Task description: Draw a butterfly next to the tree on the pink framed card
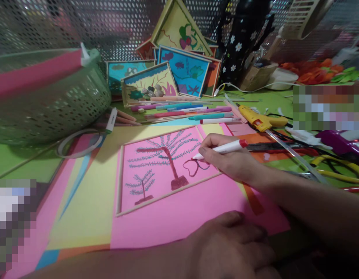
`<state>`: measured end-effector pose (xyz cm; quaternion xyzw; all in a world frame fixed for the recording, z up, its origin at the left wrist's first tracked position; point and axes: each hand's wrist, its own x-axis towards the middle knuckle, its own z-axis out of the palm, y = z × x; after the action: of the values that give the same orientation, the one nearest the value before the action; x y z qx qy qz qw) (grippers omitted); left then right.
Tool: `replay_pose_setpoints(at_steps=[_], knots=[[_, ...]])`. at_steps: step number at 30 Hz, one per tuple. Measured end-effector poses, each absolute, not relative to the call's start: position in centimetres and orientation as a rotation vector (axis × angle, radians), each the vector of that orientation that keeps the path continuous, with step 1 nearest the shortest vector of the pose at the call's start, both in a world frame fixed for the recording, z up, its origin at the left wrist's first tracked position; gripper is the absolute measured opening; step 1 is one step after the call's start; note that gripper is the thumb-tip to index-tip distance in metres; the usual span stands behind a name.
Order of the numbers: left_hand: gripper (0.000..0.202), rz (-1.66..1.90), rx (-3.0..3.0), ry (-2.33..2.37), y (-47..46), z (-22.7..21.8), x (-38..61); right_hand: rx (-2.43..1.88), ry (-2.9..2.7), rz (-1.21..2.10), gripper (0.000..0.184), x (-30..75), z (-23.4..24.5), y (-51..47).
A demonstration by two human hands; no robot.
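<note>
- Across the whole view I see a green tabletop (31,168), layered with coloured sheets.
- On it, a large pink sheet (156,228) lies over yellow, orange and blue paper.
- At far left stands a pale green basket (51,108) with holes in its wall and something pink in it.
- At the back I see a black vase (243,46) with white flowers, beside a cluster of painted panels, one triangular panel (176,29) the highest.
- Flat on the paper at the middle lies the framed drawing (164,170): two brown-trunked trees with green leaves, bordered by thin sticks.
- My left hand (232,240) is below the drawing, back up; it is dim, and I cannot tell whether its fingers are spread or pressed together.
- My right hand (232,162) overlaps the drawing's right edge, fingers pinching a marker.
- Near it lies a yellow glue gun (259,120).
- That white, red-ended marker (230,147) tilts, its tip at a dark looped outline (191,166) right of the larger trunk.
</note>
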<state>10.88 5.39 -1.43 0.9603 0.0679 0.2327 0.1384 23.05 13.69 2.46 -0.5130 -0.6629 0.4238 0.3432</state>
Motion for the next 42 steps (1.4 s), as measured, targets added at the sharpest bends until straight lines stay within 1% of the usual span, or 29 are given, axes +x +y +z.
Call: replay_pose_setpoints(at_steps=[5,10,13,17,24,28,35,42], knots=[[0.032,0.681,2.775,0.203,5.3,-1.35,10.86,-1.338,-1.738,1.087,0.019,23.11,2.3,13.73],[0.029,0.635,2.791,0.196,5.37,-1.27,10.78,-1.289,-1.682,1.037,0.022,23.26,2.0,13.74],[0.031,0.602,2.796,0.19,5.42,-1.29,10.75,-1.254,-1.647,1.039,0.023,23.34,2.0,13.76],[0.031,0.634,2.789,0.2,5.48,-1.35,10.84,-1.248,-1.627,1.046,0.023,23.35,2.16,13.77],[0.026,0.627,2.798,0.199,5.44,-1.4,10.93,-1.288,-1.656,1.002,0.021,23.32,2.31,13.76],[0.03,0.655,2.784,0.208,5.27,-1.5,11.02,-1.302,-1.643,0.998,0.02,23.39,2.39,13.85],[0.031,0.652,2.778,0.197,5.46,-1.32,10.88,-1.302,-1.644,1.048,0.021,23.45,2.48,13.81],[0.028,0.546,2.782,0.19,5.64,-1.1,11.0,-1.306,-1.693,1.064,0.017,23.37,2.58,13.53]])
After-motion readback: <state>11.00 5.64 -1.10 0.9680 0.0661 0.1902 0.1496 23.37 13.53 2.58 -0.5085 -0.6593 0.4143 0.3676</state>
